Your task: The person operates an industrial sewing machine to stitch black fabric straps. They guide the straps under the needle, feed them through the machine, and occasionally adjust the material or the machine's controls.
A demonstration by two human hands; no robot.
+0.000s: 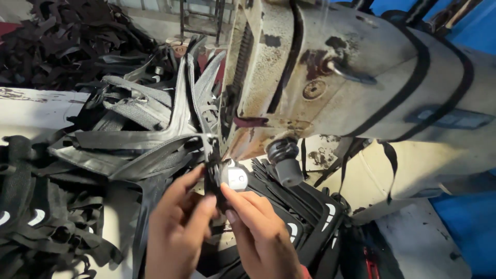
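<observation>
Head view, looking down at a cluttered sewing bench; both forearms are cut off by the near edge, so only the hands show. Left hand (pixel 178 232) and right hand (pixel 258 232) meet at near centre, each pinching a small black strap piece (pixel 213 178) between thumb and fingertips; the fingers of both are closed on it, and the piece stands just under the head of the sewing machine (pixel 330 77). How the strap is folded cannot be made out, since black lies on black and the fingers cover its lower part; the needle itself is hidden behind the strap and a hanging grey band.

A small pale rectangular tag (pixel 237 178) shows just right of the strap, touching the right thumb; its markings are too small to tell. The machine is cream, badly chipped and stained, and runs off the top and right edges; a black knob (pixel 285 163) hangs from its underside, just right of the tag. A tangled heap of grey and black straps (pixel 139 124) lies left and far of the hands; a flat stack of black pieces with white curved marks (pixel 310 217) lies near right, partly under the right hand; similar marked pieces (pixel 20 217) are cut off at the left edge. Blue sheeting (pixel 465 222) fills the near right corner.
</observation>
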